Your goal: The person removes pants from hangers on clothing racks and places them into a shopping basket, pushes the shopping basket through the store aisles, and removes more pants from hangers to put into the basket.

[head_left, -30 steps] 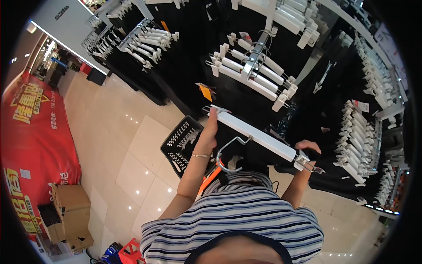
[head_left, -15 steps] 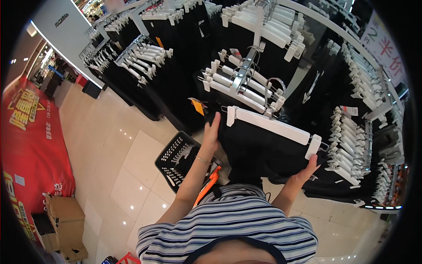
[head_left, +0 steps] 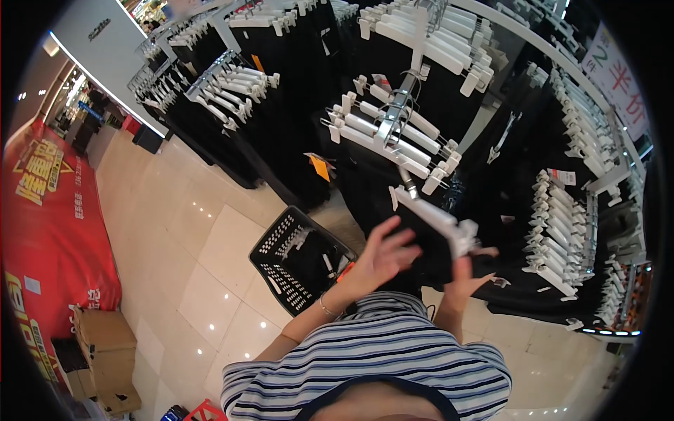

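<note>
A white clip hanger (head_left: 437, 216) hangs in front of me at a slant, blurred by motion. Black trousers or a similar black garment (head_left: 421, 242) appear to hang from it. At the hanger's near right end, my right hand (head_left: 460, 286) is closed about the clip, its fingers partly hidden and smeared. My left hand (head_left: 386, 258) is in the air left of the garment, fingers spread, holding nothing. Just beyond, several white hangers (head_left: 382, 140) with black garments hang on a metal rack arm (head_left: 397, 116).
A black shopping basket (head_left: 291, 263) with dark contents stands by my left forearm. An orange tag (head_left: 320, 167) hangs from garments ahead. More hangers (head_left: 558, 231) fill the rack at right. Cardboard boxes (head_left: 105, 344) and a red banner (head_left: 63, 217) are at far left.
My left hand has let go of the garment's left side and moved right and nearer to me. The hanger has swung from broadside to a steeper slant, its right end shifting left.
</note>
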Demonstrator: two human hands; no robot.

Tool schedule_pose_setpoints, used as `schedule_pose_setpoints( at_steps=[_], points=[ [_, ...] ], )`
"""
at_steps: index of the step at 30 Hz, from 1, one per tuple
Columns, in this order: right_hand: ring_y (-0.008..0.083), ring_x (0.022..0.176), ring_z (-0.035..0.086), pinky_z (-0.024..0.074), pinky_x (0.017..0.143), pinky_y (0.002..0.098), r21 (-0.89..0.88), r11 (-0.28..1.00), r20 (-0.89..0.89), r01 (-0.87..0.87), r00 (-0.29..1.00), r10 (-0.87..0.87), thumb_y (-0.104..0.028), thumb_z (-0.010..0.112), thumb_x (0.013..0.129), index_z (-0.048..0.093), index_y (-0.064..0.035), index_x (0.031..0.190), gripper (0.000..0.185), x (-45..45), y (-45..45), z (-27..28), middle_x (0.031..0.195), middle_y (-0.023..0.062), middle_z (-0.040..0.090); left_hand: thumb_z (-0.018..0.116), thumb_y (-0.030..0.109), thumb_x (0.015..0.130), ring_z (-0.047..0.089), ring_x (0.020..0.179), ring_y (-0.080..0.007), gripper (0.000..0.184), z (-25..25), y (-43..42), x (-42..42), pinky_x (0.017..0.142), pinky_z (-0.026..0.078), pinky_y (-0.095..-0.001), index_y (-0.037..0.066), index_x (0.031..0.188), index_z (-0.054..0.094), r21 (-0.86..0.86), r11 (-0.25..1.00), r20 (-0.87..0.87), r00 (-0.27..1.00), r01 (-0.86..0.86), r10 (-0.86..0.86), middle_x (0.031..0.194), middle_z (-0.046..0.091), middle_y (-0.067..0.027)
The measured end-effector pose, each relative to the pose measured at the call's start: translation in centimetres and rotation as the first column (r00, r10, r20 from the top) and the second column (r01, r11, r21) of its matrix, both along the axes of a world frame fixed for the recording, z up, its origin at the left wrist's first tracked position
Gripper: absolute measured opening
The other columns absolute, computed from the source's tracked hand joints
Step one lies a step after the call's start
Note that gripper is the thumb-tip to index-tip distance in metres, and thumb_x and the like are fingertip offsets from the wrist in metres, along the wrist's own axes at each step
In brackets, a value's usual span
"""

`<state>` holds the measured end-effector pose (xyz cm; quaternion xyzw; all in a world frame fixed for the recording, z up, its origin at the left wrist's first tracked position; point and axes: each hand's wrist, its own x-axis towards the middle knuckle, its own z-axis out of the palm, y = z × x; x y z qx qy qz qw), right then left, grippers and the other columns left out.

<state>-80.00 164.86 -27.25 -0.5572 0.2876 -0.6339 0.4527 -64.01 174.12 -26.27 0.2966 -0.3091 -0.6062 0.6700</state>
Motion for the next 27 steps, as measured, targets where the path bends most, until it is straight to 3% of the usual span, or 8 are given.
schedule_pose_setpoints(
  at_steps=[2, 4, 6, 10, 17, 20, 24, 27],
  points=[
    [0.016, 0.061, 0.052, 0.0426, 0.059, 0.0273, -0.39, 0.914, -0.206, -0.111, 0.978, 0.031, -0.011, 0.068, 0.071, 0.056, -0.0016, 0.091, 0.024, 2.6, 1.9, 0.8, 0.069, 0.0038, 0.053, 0.068, 0.025, 0.078, 0.039, 0.119, -0.0227, 0.096, 2.1, 1.0, -0.3, 0.098, 0.033, -0.0343, 0.014, 0.141, -0.004, -0.075, 0.976, -0.266, 0.94, 0.203, -0.215, 0.132, 0.031, -0.014],
    [0.0217, 0.054, 0.052, 0.0412, 0.054, 0.03, -0.458, 0.849, -0.344, -0.264, 0.933, 0.104, -0.01, 0.073, 0.061, 0.06, -0.0017, 0.087, 0.03, 3.8, 2.9, 0.8, 0.061, 0.0056, 0.051, 0.071, 0.04, 0.071, 0.042, 0.114, -0.0205, 0.099, 2.1, 2.1, 0.0, 0.093, 0.038, -0.036, 0.013, 0.141, 0.007, 0.006, 1.0, 0.071, 0.997, 0.027, -0.028, 0.13, 0.036, -0.0095],
    [0.025, 0.057, 0.054, 0.0406, 0.052, 0.0329, -0.407, 0.626, -0.617, -0.665, 0.705, 0.349, -0.013, 0.075, 0.047, 0.061, -0.0013, 0.088, 0.045, 3.1, 1.7, -0.5, 0.066, 0.0089, 0.054, 0.068, 0.025, 0.077, 0.041, 0.111, -0.0163, 0.079, 2.7, 2.5, 0.1, 0.092, 0.036, -0.0309, 0.009, 0.137, 0.02, 0.156, 0.986, 0.07, 0.996, -0.061, 0.051, 0.126, 0.038, -0.0067],
    [0.0254, 0.057, 0.052, 0.0402, 0.053, 0.0331, -0.553, 0.51, -0.538, -0.659, 0.75, 0.385, -0.017, 0.066, 0.047, 0.059, 0.0026, 0.097, 0.054, 5.4, 2.5, -1.8, 0.07, 0.0093, 0.052, 0.063, 0.007, 0.079, 0.046, 0.098, -0.0093, 0.048, 1.6, 2.8, 0.4, 0.084, 0.037, -0.022, 0.005, 0.123, 0.042, 0.3, 0.904, 0.206, 0.946, -0.305, 0.251, 0.107, 0.05, -0.0023],
    [0.0245, 0.072, 0.054, 0.0442, 0.067, 0.0326, -0.313, 0.369, -0.754, -0.875, 0.465, 0.464, -0.015, 0.066, 0.071, 0.055, 0.0031, 0.106, 0.041, 6.1, 3.9, -0.4, 0.082, 0.0091, 0.052, 0.062, 0.002, 0.072, 0.05, 0.097, -0.0091, 0.045, 0.1, 4.3, 2.4, 0.083, 0.04, -0.022, 0.004, 0.115, 0.05, 0.272, 0.848, 0.301, 0.877, -0.456, 0.375, 0.103, 0.055, -0.0014],
    [0.0249, 0.082, 0.054, 0.0439, 0.075, 0.0337, -0.551, 0.578, -0.541, -0.602, 0.785, 0.301, -0.007, 0.062, 0.074, 0.054, 0.0017, 0.11, 0.037, 5.4, 2.1, -1.6, 0.093, 0.0115, 0.054, 0.061, 0.001, 0.074, 0.05, 0.091, -0.0076, 0.044, 0.6, 5.7, 3.5, 0.079, 0.04, -0.0207, 0.005, 0.117, 0.049, 0.273, 0.854, 0.377, 0.866, -0.442, 0.327, 0.101, 0.055, -0.0013],
    [0.0228, 0.103, 0.048, 0.0361, 0.091, 0.0323, -0.106, 0.994, -0.353, 0.029, 0.933, -0.065, -0.003, 0.059, 0.079, 0.045, 0.0009, 0.121, 0.044, 6.1, -2.4, -3.5, 0.116, 0.0145, 0.048, 0.062, 0.004, 0.067, 0.051, 0.092, -0.0091, 0.044, 2.4, 7.7, 5.0, 0.079, 0.04, -0.0211, 0.004, 0.111, 0.055, 0.274, 0.88, 0.404, 0.877, -0.387, 0.26, 0.1, 0.057, -0.0017],
    [0.0199, 0.112, 0.044, 0.0322, 0.095, 0.0307, 0.355, 0.81, -0.124, -0.466, 0.836, 0.535, -0.036, 0.063, 0.08, 0.041, 0.0021, 0.125, 0.063, 3.8, -6.1, -4.6, 0.124, 0.0149, 0.045, 0.061, 0.006, 0.057, 0.056, 0.096, -0.0182, 0.051, 3.3, 9.1, 5.8, 0.089, 0.04, -0.0275, -0.002, 0.107, 0.057, 0.2, 0.911, 0.234, 0.921, -0.36, 0.312, 0.107, 0.059, -0.0106]
  ],
)
